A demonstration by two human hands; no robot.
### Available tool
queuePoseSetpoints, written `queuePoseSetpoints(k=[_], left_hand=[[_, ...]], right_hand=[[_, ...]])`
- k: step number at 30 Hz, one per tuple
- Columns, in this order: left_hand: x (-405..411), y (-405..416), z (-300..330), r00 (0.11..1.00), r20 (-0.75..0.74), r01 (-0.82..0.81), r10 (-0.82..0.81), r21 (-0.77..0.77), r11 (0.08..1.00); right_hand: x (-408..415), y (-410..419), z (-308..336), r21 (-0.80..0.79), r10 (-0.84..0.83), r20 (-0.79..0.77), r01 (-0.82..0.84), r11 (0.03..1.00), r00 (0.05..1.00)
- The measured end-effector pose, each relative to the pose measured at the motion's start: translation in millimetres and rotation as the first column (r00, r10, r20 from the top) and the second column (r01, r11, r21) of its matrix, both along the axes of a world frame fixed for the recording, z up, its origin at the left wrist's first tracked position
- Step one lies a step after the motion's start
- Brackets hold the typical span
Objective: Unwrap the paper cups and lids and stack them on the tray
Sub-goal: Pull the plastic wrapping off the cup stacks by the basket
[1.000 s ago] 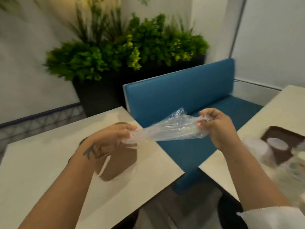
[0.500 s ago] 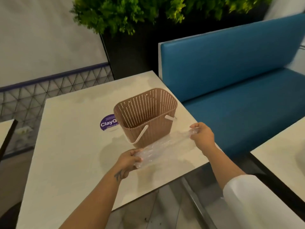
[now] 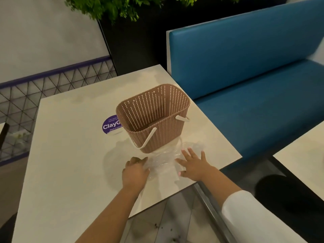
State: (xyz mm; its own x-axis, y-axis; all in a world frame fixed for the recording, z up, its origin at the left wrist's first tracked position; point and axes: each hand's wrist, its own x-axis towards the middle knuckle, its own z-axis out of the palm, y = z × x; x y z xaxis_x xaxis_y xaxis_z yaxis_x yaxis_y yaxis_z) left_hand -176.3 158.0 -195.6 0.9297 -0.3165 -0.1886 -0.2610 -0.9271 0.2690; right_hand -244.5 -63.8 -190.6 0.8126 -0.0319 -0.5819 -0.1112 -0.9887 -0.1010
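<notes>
The clear plastic wrapper [image 3: 164,160] lies flat on the desk [image 3: 70,155], long axis left-right, touching the basket [image 3: 154,118]. Left hand [image 3: 135,172] and right hand [image 3: 192,165] press it, each grip wide, fingers spread.

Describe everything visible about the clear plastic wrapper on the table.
The clear plastic wrapper is a thin, see-through, crinkled film with shiny folds, empty as far as can be seen. It lies flat on the pale table, near the front edge, just in front of the brown basket; its far end reaches the basket's base. The left hand rests on its left end, and the right hand presses its right part with spread, straight fingers.
</notes>
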Motion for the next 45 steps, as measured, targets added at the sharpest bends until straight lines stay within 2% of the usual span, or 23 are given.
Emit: queuePoseSetpoints(k=[2,5,8,11,13,15,17,21,24,27,29,34,38,40,42,45], left_hand=[[-3,-6,5,0.977,0.180,0.101,-0.114,0.082,0.992],[-7,-20,9,0.861,0.373,0.344,-0.346,0.073,0.936],[-10,-35,20,0.785,0.385,0.514,-0.485,0.034,0.857],[-9,-44,24,0.748,0.366,0.568,-0.553,0.077,0.820],[-11,-53,28,0.735,0.381,0.599,-0.561,0.022,0.800],[-14,-71,38,0.714,0.451,0.629,-0.536,-0.075,0.774],[-20,-98,56,0.711,0.501,0.654,-0.494,-0.213,0.726],[-46,-172,104,0.691,0.522,0.722,-0.500,-0.471,0.507],[-82,-224,135,0.652,0.560,0.754,-0.511,-0.553,0.355],[-130,-273,161,0.577,0.606,0.789,-0.548,-0.586,0.182],[-167,-304,176,0.531,0.627,0.802,-0.569,-0.589,0.100],[-265,-367,195,0.441,0.624,0.758,-0.645,-0.644,-0.104],[-343,-404,202,0.373,0.619,0.682,-0.691,-0.688,-0.249],[-376,-419,202,0.361,0.564,0.631,-0.743,-0.734,-0.250],[-401,-435,201,0.372,0.485,0.605,-0.791,-0.774,-0.190],[-425,-468,192,0.411,0.382,0.716,-0.828,-0.697,0.035]], right_hand=[[4,4,3,-0.036,0.017,-0.003,-0.017,0.999,1.000],[12,9,15,-0.001,-0.010,0.054,0.010,1.000,0.999],[15,11,31,0.098,-0.090,0.124,0.078,0.992,0.988],[11,6,52,0.210,-0.187,0.235,0.139,0.968,0.954],[1,-1,71,0.304,-0.259,0.337,0.156,0.940,0.905],[-12,-11,92,0.435,-0.388,0.456,0.180,0.882,0.801],[-28,-24,117,0.524,-0.523,0.540,0.223,0.822,0.659],[-73,-61,165,0.571,-0.633,0.692,0.273,0.774,0.348],[-121,-92,196,0.572,-0.615,0.779,0.265,0.776,0.120],[-175,-122,219,0.605,-0.609,0.789,0.267,0.750,-0.080],[-215,-142,229,0.620,-0.587,0.784,0.284,0.731,-0.202],[-321,-179,240,0.629,-0.462,0.770,0.399,0.668,-0.440],[-395,-202,239,0.670,-0.392,0.723,0.438,0.599,-0.568],[-426,-212,235,0.724,-0.403,0.666,0.413,0.553,-0.628],[-453,-220,228,0.769,-0.429,0.617,0.391,0.505,-0.660],[-484,-226,211,0.823,-0.498,0.562,0.384,0.420,-0.660]])
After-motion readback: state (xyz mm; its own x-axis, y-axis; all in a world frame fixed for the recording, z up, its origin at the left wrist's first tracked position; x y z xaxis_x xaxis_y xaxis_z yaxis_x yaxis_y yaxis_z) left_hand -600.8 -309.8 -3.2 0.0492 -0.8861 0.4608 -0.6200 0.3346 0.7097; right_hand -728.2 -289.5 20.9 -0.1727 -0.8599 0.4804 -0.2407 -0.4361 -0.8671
